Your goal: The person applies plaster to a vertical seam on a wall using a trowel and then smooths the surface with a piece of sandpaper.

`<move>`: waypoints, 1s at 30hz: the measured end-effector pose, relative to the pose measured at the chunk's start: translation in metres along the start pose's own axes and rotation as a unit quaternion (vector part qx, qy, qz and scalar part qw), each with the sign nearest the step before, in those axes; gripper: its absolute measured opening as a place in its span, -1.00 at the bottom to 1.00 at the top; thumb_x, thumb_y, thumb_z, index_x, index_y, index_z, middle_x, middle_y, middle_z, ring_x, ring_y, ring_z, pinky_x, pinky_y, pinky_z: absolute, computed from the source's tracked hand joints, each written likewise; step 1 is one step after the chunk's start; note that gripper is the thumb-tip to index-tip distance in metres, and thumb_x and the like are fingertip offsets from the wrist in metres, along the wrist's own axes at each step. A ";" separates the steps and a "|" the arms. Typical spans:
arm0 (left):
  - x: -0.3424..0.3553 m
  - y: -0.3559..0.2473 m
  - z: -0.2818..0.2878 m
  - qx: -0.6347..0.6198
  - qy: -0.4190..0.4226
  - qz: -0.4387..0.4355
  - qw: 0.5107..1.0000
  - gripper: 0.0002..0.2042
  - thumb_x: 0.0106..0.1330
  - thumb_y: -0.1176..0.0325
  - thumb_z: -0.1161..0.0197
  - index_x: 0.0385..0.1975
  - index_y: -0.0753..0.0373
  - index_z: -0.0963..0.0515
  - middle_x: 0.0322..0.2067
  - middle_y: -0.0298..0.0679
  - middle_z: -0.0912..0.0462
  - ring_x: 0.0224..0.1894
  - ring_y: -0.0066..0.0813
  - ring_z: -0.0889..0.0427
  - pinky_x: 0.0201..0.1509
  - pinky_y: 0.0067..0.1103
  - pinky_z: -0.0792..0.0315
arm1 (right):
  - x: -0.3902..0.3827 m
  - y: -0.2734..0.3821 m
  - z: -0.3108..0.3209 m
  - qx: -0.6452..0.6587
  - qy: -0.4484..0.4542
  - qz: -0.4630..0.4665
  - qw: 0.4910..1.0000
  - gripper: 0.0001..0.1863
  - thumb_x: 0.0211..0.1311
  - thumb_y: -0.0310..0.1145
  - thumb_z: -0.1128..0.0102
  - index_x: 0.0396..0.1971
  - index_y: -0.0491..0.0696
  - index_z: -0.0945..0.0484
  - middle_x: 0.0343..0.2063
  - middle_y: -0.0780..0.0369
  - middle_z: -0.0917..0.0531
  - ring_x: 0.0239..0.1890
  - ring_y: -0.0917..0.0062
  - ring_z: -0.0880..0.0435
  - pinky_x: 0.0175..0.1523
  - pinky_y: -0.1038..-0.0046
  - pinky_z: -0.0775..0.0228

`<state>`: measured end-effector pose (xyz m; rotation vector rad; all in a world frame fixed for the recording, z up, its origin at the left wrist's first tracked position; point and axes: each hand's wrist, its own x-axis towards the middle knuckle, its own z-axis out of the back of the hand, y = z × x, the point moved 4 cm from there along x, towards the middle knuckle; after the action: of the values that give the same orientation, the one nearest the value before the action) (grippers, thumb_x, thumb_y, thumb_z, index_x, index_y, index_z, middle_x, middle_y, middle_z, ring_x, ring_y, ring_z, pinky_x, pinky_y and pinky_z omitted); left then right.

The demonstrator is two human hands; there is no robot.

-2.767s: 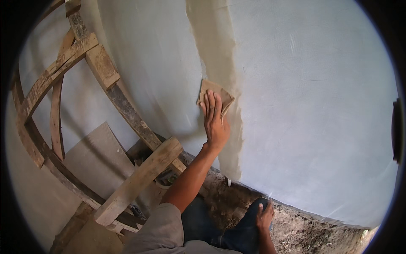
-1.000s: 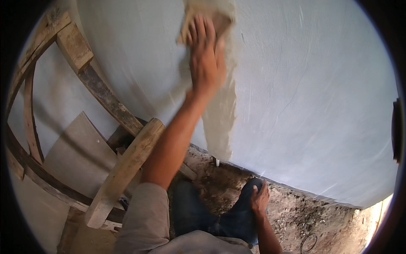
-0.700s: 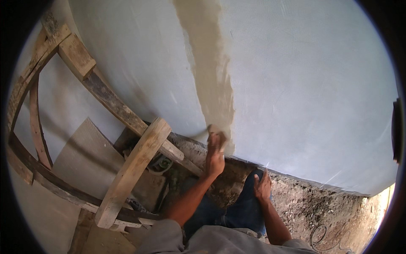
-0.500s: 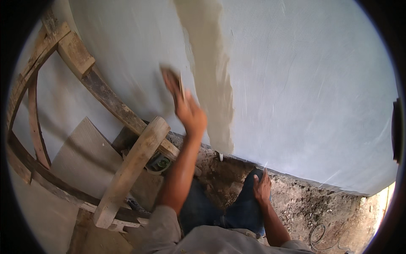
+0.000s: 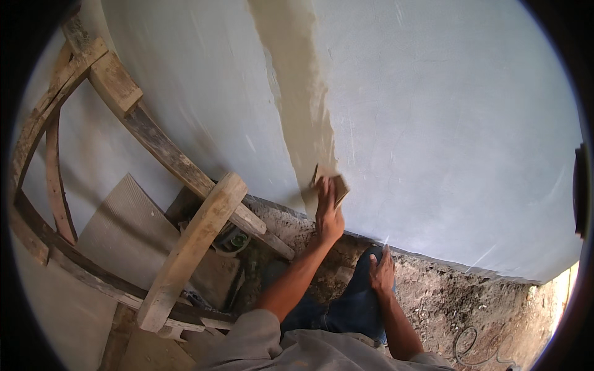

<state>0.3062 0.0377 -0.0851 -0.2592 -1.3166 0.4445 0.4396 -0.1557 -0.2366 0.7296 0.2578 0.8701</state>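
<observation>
My left hand [image 5: 330, 216] is closed on a folded piece of brown sandpaper [image 5: 340, 189]. The sheet lies against the lower part of a beige-brown strip [image 5: 291, 86] that runs down the grey-white wall [image 5: 433, 123]. Its folded edges stick out past my fingers on both sides. My right hand [image 5: 383, 272] rests flat on my right knee, fingers stretched out, holding nothing.
A rough wooden trestle [image 5: 192, 253] stands at my left, close to my forearm. Behind it a ribbed board [image 5: 127, 216] leans by the wall, and a small bucket [image 5: 231, 241] sits low. Rubbly ground [image 5: 445, 303] with a thin loop of wire [image 5: 464, 343] lies to the right.
My left hand has swept down and to the right with the sandpaper, from beside the strip onto its lower part. My right hand stays on the knee.
</observation>
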 end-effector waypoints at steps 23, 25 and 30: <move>-0.066 -0.001 0.038 -0.038 0.082 0.128 0.988 -0.49 0.52 0.50 0.04 0.44 0.44 -0.13 0.45 0.24 -0.11 0.51 0.15 -0.09 0.51 -0.19 -0.13 | -0.001 -0.011 0.007 0.000 -0.006 0.005 1.000 -0.25 0.48 -0.01 0.01 0.45 -0.19 -0.07 0.31 -0.12 -0.37 0.37 -0.01 -0.31 0.44 0.03 -0.06; 0.006 -0.015 0.058 -0.076 -0.125 0.079 0.986 -0.49 0.58 0.39 0.09 0.42 0.54 -0.10 0.45 0.26 -0.08 0.52 0.08 -0.08 0.53 -0.20 -0.08 | 0.010 -0.012 0.012 0.001 -0.025 0.011 1.000 -0.25 0.48 0.00 0.01 0.45 -0.19 -0.07 0.31 -0.13 -0.37 0.38 -0.01 -0.30 0.44 0.03 -0.06; 0.251 -0.045 0.117 0.061 -0.161 -0.151 0.973 -0.45 0.50 0.57 0.09 0.47 0.43 -0.04 0.49 0.24 0.04 0.55 0.14 0.07 0.56 -0.16 -0.01 | -0.005 -0.013 0.008 -0.026 -0.009 0.004 1.000 -0.25 0.48 -0.01 0.01 0.45 -0.19 -0.06 0.29 -0.14 -0.39 0.36 -0.02 -0.32 0.44 0.05 -0.07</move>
<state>0.2467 0.1042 0.1805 0.1234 -1.6091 0.3141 0.4480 -0.1692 -0.2402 0.6905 0.2146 0.8746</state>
